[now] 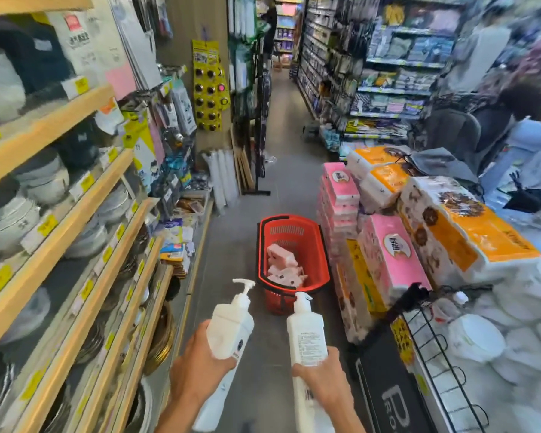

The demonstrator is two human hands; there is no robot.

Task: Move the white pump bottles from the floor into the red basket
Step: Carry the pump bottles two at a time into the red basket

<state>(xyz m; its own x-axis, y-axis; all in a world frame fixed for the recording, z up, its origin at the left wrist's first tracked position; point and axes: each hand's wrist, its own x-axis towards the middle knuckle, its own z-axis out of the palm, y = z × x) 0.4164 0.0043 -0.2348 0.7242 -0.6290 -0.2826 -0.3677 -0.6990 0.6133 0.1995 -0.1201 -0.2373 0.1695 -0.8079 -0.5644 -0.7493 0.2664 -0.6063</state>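
Each of my hands holds a white pump bottle upright over the grey aisle floor. My left hand (197, 370) grips the left bottle (230, 326) near its base, and my right hand (322, 378) grips the right bottle (306, 332) the same way. More white plastic shows below each hand; I cannot tell whether these are further bottles. The red basket (320, 245) stands on the floor just ahead of the bottles, slightly right. It has black handles and holds several pink packs (281, 257).
Wooden shelves of bowls and plates (60, 245) line the left side. Stacked pink and orange tissue packs (419, 232) and a black wire rack (434, 354) crowd the right. The grey aisle floor (231, 229) runs ahead past the basket. People stand at the far right.
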